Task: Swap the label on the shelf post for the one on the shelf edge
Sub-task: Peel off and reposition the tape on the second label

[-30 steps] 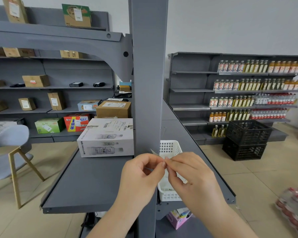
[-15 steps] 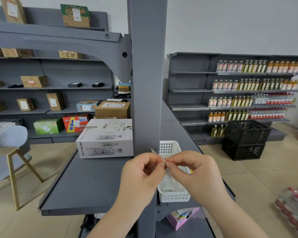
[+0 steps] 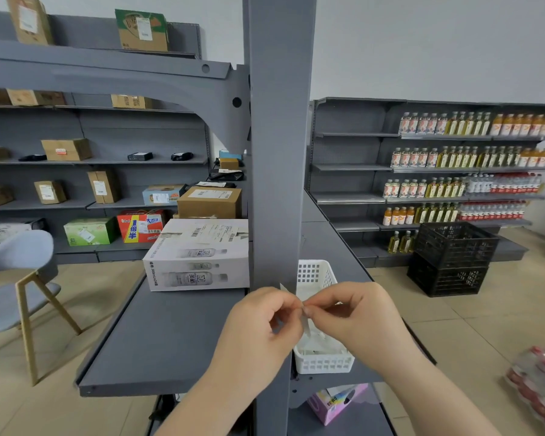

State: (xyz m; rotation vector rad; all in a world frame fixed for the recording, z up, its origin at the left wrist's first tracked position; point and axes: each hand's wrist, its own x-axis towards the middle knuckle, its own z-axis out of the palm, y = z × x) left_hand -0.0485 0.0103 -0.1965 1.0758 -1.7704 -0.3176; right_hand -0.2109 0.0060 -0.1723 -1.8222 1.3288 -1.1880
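Observation:
A tall grey shelf post [image 3: 279, 152] stands straight ahead. In front of its lower part my left hand [image 3: 258, 325] and my right hand [image 3: 353, 319] meet, fingertips pinched together on a small pale label [image 3: 304, 319]. A thin white corner of the label sticks up above my left thumb, and a strip hangs down between the hands. The grey shelf [image 3: 158, 341] runs to the left of the post, its front edge [image 3: 123, 390] nearest me. I see no label on that edge or on the post face.
A white bottle carton [image 3: 199, 256] sits on the shelf left of the post. A white plastic basket [image 3: 321, 357] rests on the right-hand shelf behind my hands. A pink box [image 3: 337, 404] lies below. A grey chair [image 3: 16, 278] stands left, black crates [image 3: 450, 259] right.
Both hands stay pinched together on the label in front of the post. The view has shifted slightly; the hands have barely moved.

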